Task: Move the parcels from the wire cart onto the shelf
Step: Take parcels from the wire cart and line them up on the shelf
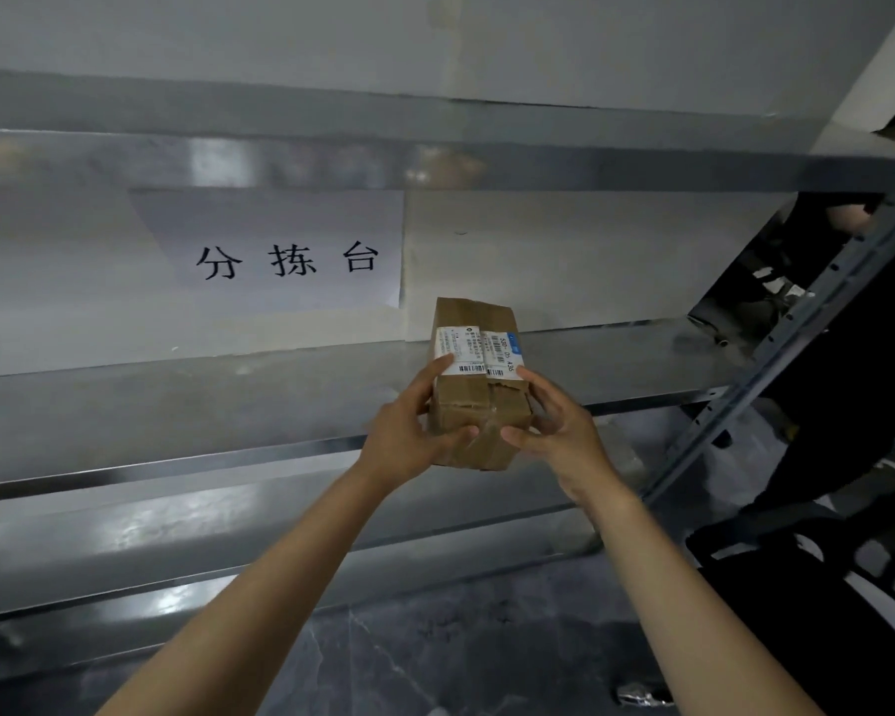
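A small brown cardboard parcel (479, 390) with white shipping labels and clear tape is over the front edge of the grey metal shelf (228, 405), its far end towards the wall. My left hand (409, 431) grips its left side, thumb on the near face and a finger on the top label. My right hand (559, 431) holds its right side the same way. Whether the parcel's underside rests on the shelf board cannot be told. The wire cart is out of view.
A paper sign with three black characters (288, 261) hangs on the wall behind the shelf. Another shelf board (435, 152) runs above, a lower one (228, 540) below. A slotted upright post (796, 333) slants at the right, with dark clutter beyond it. Grey marbled floor (461, 658) lies beneath.
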A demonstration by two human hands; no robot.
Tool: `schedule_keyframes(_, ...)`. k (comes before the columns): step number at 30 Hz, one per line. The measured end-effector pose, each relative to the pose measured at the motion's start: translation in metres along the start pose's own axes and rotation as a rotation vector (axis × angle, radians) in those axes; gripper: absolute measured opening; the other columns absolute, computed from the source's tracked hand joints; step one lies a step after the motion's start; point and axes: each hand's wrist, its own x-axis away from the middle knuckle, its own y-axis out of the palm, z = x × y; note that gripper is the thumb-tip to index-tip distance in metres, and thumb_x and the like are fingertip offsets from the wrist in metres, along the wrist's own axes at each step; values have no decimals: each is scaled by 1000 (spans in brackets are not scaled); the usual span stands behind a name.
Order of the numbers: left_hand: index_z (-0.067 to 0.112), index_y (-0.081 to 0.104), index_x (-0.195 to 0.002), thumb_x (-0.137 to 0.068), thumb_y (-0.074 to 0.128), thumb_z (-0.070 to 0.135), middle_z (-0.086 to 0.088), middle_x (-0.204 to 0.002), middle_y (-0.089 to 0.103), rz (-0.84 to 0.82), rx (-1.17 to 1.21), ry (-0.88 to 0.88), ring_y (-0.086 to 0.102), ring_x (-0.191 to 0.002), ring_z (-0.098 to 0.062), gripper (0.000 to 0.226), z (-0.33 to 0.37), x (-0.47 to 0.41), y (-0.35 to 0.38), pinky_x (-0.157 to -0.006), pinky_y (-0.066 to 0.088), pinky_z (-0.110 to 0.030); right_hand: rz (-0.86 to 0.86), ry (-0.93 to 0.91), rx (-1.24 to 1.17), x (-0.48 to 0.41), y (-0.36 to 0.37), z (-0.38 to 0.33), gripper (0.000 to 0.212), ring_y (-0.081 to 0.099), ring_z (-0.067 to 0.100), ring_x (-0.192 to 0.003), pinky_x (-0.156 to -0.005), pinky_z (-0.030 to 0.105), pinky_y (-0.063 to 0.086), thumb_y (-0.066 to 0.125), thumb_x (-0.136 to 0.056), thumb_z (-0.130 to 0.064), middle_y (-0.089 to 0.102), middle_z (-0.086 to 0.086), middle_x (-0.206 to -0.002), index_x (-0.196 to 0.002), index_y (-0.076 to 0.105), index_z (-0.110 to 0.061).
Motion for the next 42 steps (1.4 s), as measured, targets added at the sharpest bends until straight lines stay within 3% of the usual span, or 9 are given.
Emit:
schedule_keyframes(2, 42, 27, -141, -75, 76, 35, 8, -140, 49, 0, 4, 6, 50, -124, -13, 82, 2, -12, 6, -88, 46, -20, 5, 8, -8, -10, -10, -1, 73, 53, 16, -123, -104, 45, 46, 75, -72, 8, 54, -5, -136, -129, 52, -31)
schedule_keyframes(5, 42, 29, -141, -73, 77, 38, 10, -138, 51, -14, 9, 6, 50, -123, -12, 83, 1, -30, 15, -91, 46, -21, -10, 30, -10, -23, -24, -4, 73, 55, 15, -121, -102, 43, 47, 74, -72, 9, 52, -3, -138, -129, 51, -30)
schedule_keyframes(9, 41, 30, -140, -72, 77, 38, 15, -134, 51, -43, 26, 10, 51, -121, -9, 83, 2, -47, 30, -81, 42, -3, 2, 38, -21, -36, -45, -1, 73, 55, 16, -122, -102, 44, 47, 75, -72, 9, 54, -8, -135, -124, 54, -37)
schedule_keyframes(14, 50, 30, -133, -73, 79, 32, 26, -124, 49, -55, 60, 14, 52, -114, -4, 80, 11, -62, 50, -85, 50, -15, 1, 21, -29, -45, -71, 1, 70, 54, 17, -123, -103, 45, 46, 75, -72, 7, 56, -16, -128, -121, 55, -39)
schedule_keyframes(18, 49, 30, -133, -72, 80, 31, 20, -127, 51, -56, 37, 15, 54, -114, -6, 81, 23, -79, 77, -78, 42, 0, 10, 10, -47, -53, -103, 0, 70, 54, 19, -124, -104, 46, 45, 75, -72, 7, 55, -13, -131, -122, 55, -37)
schedule_keyframes(23, 44, 30, -136, -73, 79, 28, 20, -126, 49, -31, 15, 30, 52, -112, -4, 81, 40, -98, 120, -74, 38, 6, -6, 4, -52, -61, -153, -1, 71, 53, 19, -125, -101, 43, 48, 76, -72, 7, 56, -14, -131, -122, 55, -39)
schedule_keyframes(34, 41, 30, -139, -75, 76, 33, 20, -128, 48, 47, -9, 5, 50, -112, -2, 79, 76, -114, 230, -79, 38, 4, -93, 18, -86, -64, -268, 4, 70, 58, 18, -119, -90, 32, 54, 70, -75, 13, 56, -15, -129, -124, 54, -34)
schedule_keyframes(39, 48, 30, -136, -75, 77, 35, 17, -129, 52, 96, 5, -42, 52, -114, -4, 78, 85, -116, 266, -77, 39, 4, -113, 43, -87, -65, -303, 4, 73, 59, 14, -117, -90, 31, 54, 70, -74, 13, 56, -20, -123, -130, 50, -30)
schedule_keyframes(42, 45, 31, -138, -76, 77, 33, 13, -132, 52, 100, 9, -42, 53, -118, -9, 79, 90, -120, 280, -84, 47, -8, -115, 59, -85, -67, -318, 4, 74, 58, 14, -118, -93, 35, 53, 71, -74, 13, 56, -23, -122, -128, 52, -34)
